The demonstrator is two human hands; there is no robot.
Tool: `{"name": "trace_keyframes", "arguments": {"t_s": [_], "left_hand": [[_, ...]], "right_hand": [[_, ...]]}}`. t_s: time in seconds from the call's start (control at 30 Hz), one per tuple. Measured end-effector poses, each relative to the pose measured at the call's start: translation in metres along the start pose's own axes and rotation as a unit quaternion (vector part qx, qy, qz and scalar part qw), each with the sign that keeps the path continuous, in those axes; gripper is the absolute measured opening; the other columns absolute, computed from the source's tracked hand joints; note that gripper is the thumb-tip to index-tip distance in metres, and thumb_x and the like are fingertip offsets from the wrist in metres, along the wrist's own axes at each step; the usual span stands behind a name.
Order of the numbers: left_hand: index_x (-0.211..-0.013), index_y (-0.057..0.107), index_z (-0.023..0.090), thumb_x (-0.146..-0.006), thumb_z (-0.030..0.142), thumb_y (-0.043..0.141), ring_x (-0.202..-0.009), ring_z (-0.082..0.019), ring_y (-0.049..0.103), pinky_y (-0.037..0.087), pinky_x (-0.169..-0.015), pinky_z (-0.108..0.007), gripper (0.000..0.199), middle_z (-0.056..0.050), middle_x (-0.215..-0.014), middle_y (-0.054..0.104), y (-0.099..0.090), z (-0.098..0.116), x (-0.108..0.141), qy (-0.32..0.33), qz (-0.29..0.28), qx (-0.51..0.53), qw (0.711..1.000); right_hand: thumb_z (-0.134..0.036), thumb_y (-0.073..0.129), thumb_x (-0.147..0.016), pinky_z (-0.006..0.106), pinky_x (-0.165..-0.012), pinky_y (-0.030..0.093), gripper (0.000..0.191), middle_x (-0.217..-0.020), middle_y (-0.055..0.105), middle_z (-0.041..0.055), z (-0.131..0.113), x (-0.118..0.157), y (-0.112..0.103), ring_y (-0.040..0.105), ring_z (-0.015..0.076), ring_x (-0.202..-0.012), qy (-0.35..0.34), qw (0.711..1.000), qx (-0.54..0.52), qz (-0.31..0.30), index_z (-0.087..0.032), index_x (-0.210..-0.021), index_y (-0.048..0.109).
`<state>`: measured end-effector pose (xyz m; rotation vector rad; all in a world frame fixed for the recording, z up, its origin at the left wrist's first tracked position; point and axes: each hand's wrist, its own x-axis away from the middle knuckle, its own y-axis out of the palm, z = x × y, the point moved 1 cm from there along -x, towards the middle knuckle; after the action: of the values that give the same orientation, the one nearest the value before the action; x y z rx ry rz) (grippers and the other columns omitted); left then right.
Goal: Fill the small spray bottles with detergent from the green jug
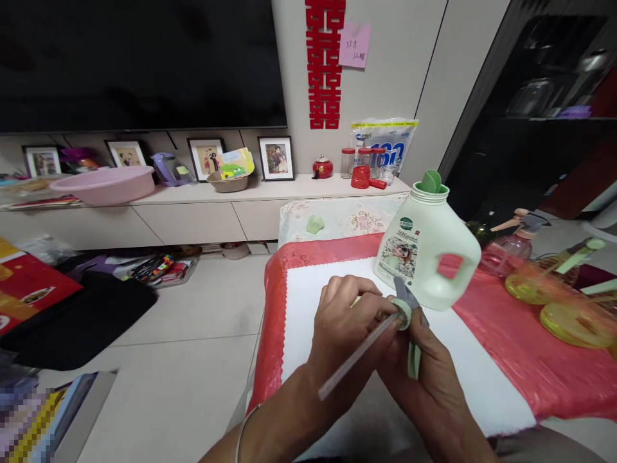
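Observation:
My left hand (344, 321) is closed around a pale green ring-shaped part (403, 314), mostly hidden by the fingers. From it a translucent tube (357, 360) slants down to the left. My right hand (429, 366) is closed on a grey-bladed tool with a green handle (414, 360); its blade (405, 292) points up beside the ring. Both hands meet over the white mat (308, 308). Just behind them stands a light green jug (424, 244), upright and uncapped, with a darker green piece (430, 181) in its mouth.
Red plastic sheeting (277, 308) borders the mat. A crumpled green piece (315, 224) lies on the flowered cloth behind. To the right are a spray bottle (518, 241) and yellow transparent containers (573, 325). A long cabinet (193, 222) runs along the wall.

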<state>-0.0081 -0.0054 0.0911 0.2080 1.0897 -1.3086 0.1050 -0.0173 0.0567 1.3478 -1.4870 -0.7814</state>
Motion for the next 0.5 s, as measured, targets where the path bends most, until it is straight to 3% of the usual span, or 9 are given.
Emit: {"name": "trace_keyframes", "arguments": {"t_s": [0.07, 0.13, 0.23, 0.33, 0.5], "left_hand": [[-0.09, 0.069, 0.025, -0.086, 0.027, 0.068, -0.094, -0.02, 0.061, 0.052, -0.08, -0.034, 0.005, -0.005, -0.102, 0.066, -0.002, 0.0, 0.004, -0.019, -0.001, 0.063, 0.998], [-0.102, 0.066, 0.025, -0.082, 0.032, 0.073, -0.101, -0.022, 0.064, 0.055, -0.083, -0.037, 0.023, -0.007, -0.11, 0.066, -0.001, -0.002, 0.007, -0.025, 0.006, 0.104, 0.994], [-0.124, 0.057, 0.025, -0.08, 0.031, 0.076, -0.112, -0.026, 0.064, 0.055, -0.092, -0.043, 0.049, -0.009, -0.121, 0.067, 0.001, -0.007, 0.01, -0.012, -0.028, 0.114, 0.993], [-0.122, 0.06, 0.026, -0.086, 0.022, 0.068, -0.118, -0.025, 0.062, 0.053, -0.098, -0.043, 0.037, -0.008, -0.125, 0.067, 0.003, -0.01, 0.012, -0.002, -0.053, 0.112, 0.992], [-0.116, 0.063, 0.027, -0.085, 0.025, 0.069, -0.118, -0.025, 0.061, 0.055, -0.094, -0.041, 0.032, -0.009, -0.131, 0.063, 0.007, -0.013, 0.016, -0.006, -0.015, 0.122, 0.992]], "right_hand": [[-0.017, 0.093, -0.061, 0.012, -0.071, 0.057, 0.033, -0.088, 0.065, -0.0061, 0.0, 0.001, -0.004, 0.063, 0.0045, -0.076, 0.007, 1.0, 0.005, -0.021, -0.022, -0.085, 0.071], [-0.023, 0.093, -0.063, 0.016, -0.074, 0.057, 0.034, -0.089, 0.064, -0.0043, 0.001, 0.001, -0.008, 0.062, 0.0062, -0.077, 0.026, 0.999, 0.009, -0.017, -0.02, -0.087, 0.069], [-0.032, 0.093, -0.066, 0.022, -0.079, 0.058, 0.04, -0.097, 0.063, -0.0011, 0.004, 0.002, -0.009, 0.063, 0.0103, -0.084, 0.045, 0.999, 0.01, -0.003, -0.018, -0.095, 0.069], [-0.024, 0.096, -0.059, 0.015, -0.076, 0.057, 0.049, -0.1, 0.064, -0.0024, 0.006, 0.003, -0.007, 0.063, 0.0073, -0.084, 0.045, 0.998, -0.032, 0.002, -0.019, -0.1, 0.07], [-0.025, 0.094, -0.062, 0.015, -0.075, 0.057, 0.039, -0.093, 0.064, -0.0035, 0.008, 0.005, -0.006, 0.062, 0.0071, -0.081, 0.074, 0.997, -0.035, -0.008, -0.019, -0.093, 0.071]]}}
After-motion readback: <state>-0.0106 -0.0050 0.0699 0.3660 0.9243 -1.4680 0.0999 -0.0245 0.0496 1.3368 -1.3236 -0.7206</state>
